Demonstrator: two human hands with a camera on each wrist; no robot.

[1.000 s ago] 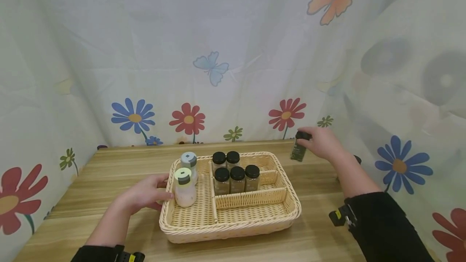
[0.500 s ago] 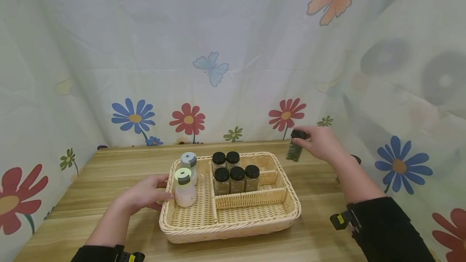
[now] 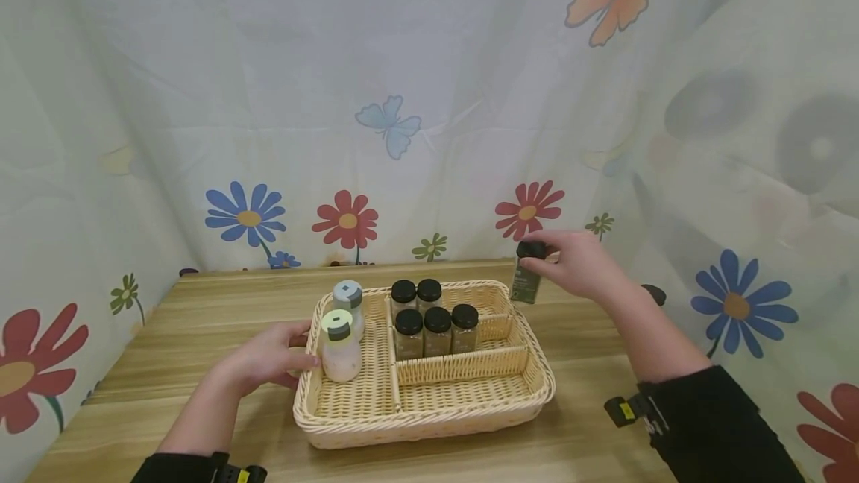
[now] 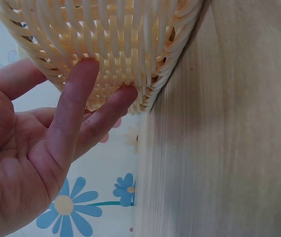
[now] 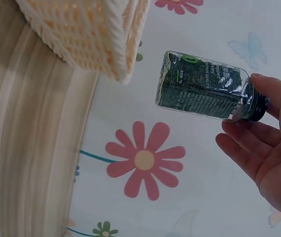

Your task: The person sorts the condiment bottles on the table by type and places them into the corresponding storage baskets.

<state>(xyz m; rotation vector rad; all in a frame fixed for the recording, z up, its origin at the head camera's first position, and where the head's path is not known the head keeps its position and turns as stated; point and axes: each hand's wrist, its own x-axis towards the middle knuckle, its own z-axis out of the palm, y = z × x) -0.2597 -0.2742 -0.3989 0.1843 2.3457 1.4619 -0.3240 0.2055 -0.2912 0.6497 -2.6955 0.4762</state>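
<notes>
In the head view my right hand pinches the black cap of a glass spice jar. Green dried flakes fill this jar, held off the table just outside the back right corner of a divided wicker basket. My left hand holds the basket's left side, its thumb at the rim and its fingertips against the outer wall. Inside the basket, several black-capped spice jars stand upright in the right-hand compartments. Two white bottles, one green-topped and one grey-topped, stand in the left compartment.
The basket rests on a wood-grain table. A flower-printed curtain hangs behind and at both sides. A dark rounded object shows partly behind the right forearm. The basket's front right compartment has its woven bottom showing.
My right hand has carried the spice jar leftward, from out over the table to beside the basket's back right corner. The left hand and basket have stayed in place.
</notes>
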